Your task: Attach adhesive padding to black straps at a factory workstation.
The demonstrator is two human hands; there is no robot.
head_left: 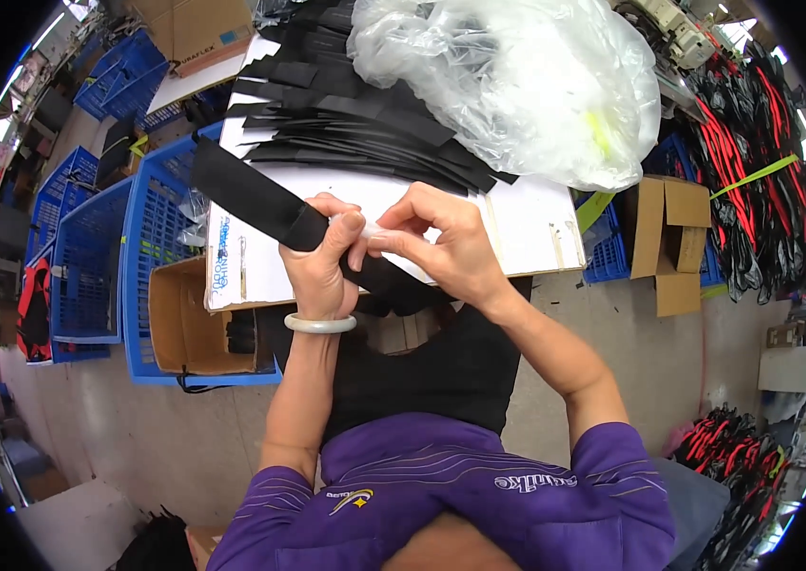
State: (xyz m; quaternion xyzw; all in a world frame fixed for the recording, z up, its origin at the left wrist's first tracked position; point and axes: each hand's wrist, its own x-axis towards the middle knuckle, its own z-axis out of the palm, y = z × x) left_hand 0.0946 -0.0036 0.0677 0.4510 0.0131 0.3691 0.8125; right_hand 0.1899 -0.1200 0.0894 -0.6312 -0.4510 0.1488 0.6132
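Note:
My left hand grips a long black fabric strap that runs from the upper left down under both hands. A pale bangle circles that wrist. My right hand pinches a thin whitish strip at the strap, fingertips touching the left hand's fingers. Both hands hover over a white board. A pile of black straps lies at the board's far side.
A large clear plastic bag sits on the far right of the board. Blue crates and an open cardboard box stand at the left. Another cardboard box and black-and-red bundles are at the right.

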